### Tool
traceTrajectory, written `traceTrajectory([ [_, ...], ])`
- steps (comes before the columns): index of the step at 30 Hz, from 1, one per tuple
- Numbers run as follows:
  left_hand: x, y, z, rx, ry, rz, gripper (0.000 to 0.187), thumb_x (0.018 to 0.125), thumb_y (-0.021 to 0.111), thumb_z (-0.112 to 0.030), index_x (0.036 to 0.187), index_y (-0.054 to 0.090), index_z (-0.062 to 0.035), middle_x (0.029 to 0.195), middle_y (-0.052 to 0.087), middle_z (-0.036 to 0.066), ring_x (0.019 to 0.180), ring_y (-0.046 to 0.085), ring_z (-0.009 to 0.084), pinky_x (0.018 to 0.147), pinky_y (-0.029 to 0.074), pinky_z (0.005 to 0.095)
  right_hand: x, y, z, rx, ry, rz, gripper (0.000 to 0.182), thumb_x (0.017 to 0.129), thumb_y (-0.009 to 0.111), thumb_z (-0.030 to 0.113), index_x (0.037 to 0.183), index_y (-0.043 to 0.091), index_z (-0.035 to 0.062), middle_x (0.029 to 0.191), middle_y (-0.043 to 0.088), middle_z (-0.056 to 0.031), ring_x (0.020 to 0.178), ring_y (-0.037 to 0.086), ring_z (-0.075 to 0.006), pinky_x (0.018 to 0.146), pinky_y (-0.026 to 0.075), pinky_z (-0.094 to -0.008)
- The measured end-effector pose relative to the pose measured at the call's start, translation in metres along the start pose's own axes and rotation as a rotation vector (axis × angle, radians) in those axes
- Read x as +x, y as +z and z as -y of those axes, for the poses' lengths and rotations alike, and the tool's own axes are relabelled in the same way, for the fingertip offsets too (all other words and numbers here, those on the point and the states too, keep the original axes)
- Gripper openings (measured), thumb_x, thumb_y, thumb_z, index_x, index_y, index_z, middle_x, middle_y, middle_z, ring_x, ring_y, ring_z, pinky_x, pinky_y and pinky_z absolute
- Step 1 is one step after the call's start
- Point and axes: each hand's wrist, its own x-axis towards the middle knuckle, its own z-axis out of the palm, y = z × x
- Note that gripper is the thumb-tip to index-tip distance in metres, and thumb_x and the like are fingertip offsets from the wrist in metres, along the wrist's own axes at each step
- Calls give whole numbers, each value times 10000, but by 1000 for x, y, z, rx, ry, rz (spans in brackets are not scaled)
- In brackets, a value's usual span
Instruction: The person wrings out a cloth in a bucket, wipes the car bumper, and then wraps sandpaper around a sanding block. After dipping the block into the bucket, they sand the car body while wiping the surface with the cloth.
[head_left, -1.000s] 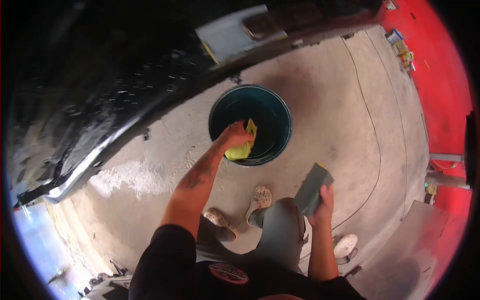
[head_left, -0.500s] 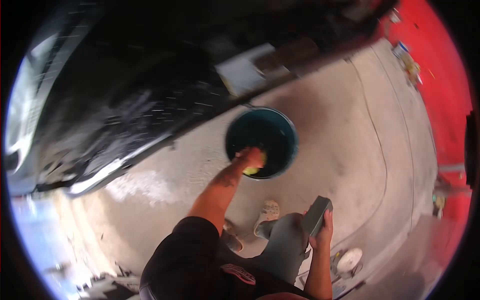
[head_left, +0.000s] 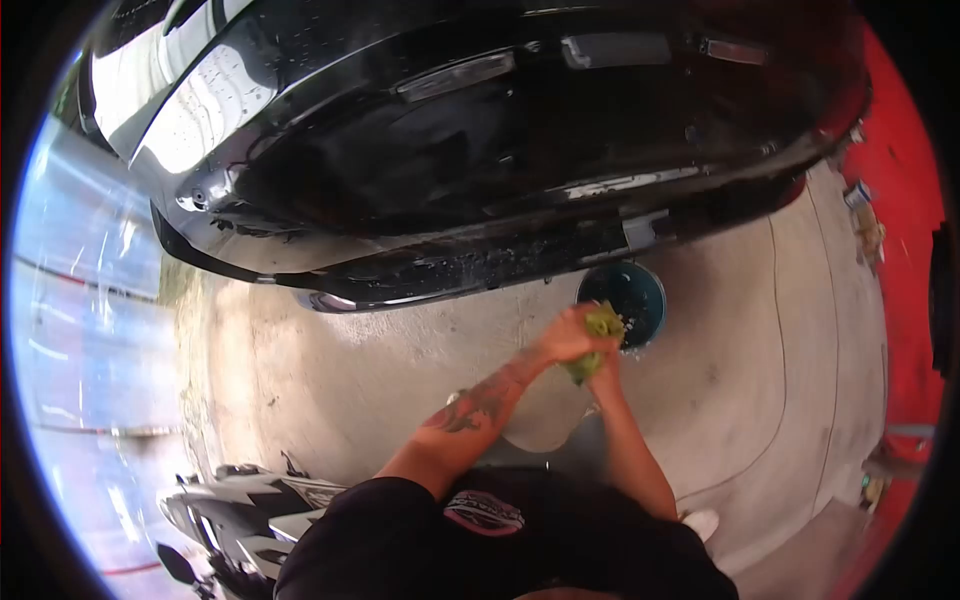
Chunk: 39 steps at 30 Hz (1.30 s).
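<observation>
A wet, bunched yellow-green cloth [head_left: 603, 323] is squeezed between my two hands in front of the dark car. My left hand [head_left: 566, 336] wraps round its upper part, fingers closed. Below it, my right hand [head_left: 606, 368] grips the lower part; its fingers are partly hidden by the cloth. Just beyond my hands stands a dark teal bucket [head_left: 652, 290] on the floor, with water and some pale foam or drops showing inside. My hands overlap its near left rim in the view.
A glossy black car [head_left: 480, 180], dotted with water, spans the top, its lower edge close to the bucket. A motorcycle [head_left: 235, 520] is parked at lower left. A thin cable [head_left: 781, 330] runs along the concrete floor [head_left: 700, 400]. Red wall [head_left: 905, 300] stands at right.
My left hand has come up out of the bucket with the cloth. My right hand, which held a dark grey block, now grips the cloth; the block is out of sight. The view has shifted.
</observation>
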Motion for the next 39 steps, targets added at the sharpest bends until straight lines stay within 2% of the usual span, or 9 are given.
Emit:
traceTrajectory([
  [9,-113,-243,-79,395,483,-296,647,747,823,-182,1346,606,-70,1060,740,238,953,754,381,854,610,452,-23,170,112,37,-75,-150,509,1018,611,180,1505,501,81,1142,564,-120,1025,546,-226,967,427,-350],
  [14,-108,-294,-167,1563,1000,-484,579,866,724,-198,1421,592,-303,1404,544,71,1211,565,295,965,557,485,-67,165,147,190,-48,-154,544,1029,606,178,1549,461,105,1204,534,-56,1100,504,-171,1010,403,-321],
  [17,-52,-294,-133,2085,1112,-301,490,895,657,-274,1375,626,-184,1473,522,96,1324,506,301,1030,507,551,-98,152,148,263,121,-228,554,1040,589,167,1570,437,116,1384,541,-55,1234,493,-155,1087,366,-291],
  [20,-27,-289,-125,1999,1137,-177,470,883,656,-264,1333,638,-129,1514,496,109,1369,484,303,1058,493,540,-115,142,132,233,117,-378,538,1044,588,168,1561,450,109,1390,553,-92,1227,520,-184,1096,374,-308],
  [22,-12,-280,-147,1921,1195,-311,463,882,654,-257,1328,639,-134,1520,489,118,1384,476,303,1066,492,527,-125,133,143,402,296,-410,536,1050,579,166,1563,442,98,1474,528,-115,1327,495,-206,1151,343,-324],
  [25,5,-265,-170,1885,1207,-451,480,878,645,-231,1349,630,-143,1522,481,122,1387,477,300,1064,498,496,-113,132,140,334,137,-495,533,1054,574,172,1561,439,77,1522,503,-133,1402,453,-230,1183,319,-346],
  [32,-93,-349,-113,1944,1153,-87,321,851,650,-233,1155,733,-171,1416,576,84,1245,574,262,988,530,501,-85,140,121,36,-37,-548,570,1018,631,232,1524,459,36,1359,551,-225,1257,552,-350,1101,404,-420],
  [35,-125,-357,-131,1951,851,33,235,861,653,-269,1048,736,-154,1249,628,48,1134,616,248,907,537,499,-56,161,143,-203,-106,-505,574,1000,662,247,1509,476,59,1294,552,-235,1191,584,-385,1038,454,-444],
  [39,-161,-363,-238,1835,1260,-210,168,845,708,-179,1010,729,-164,1146,628,36,1002,649,224,803,555,429,9,194,210,-269,-464,-649,601,935,748,254,1473,507,137,1277,568,-213,1095,630,-430,895,544,-479],
])
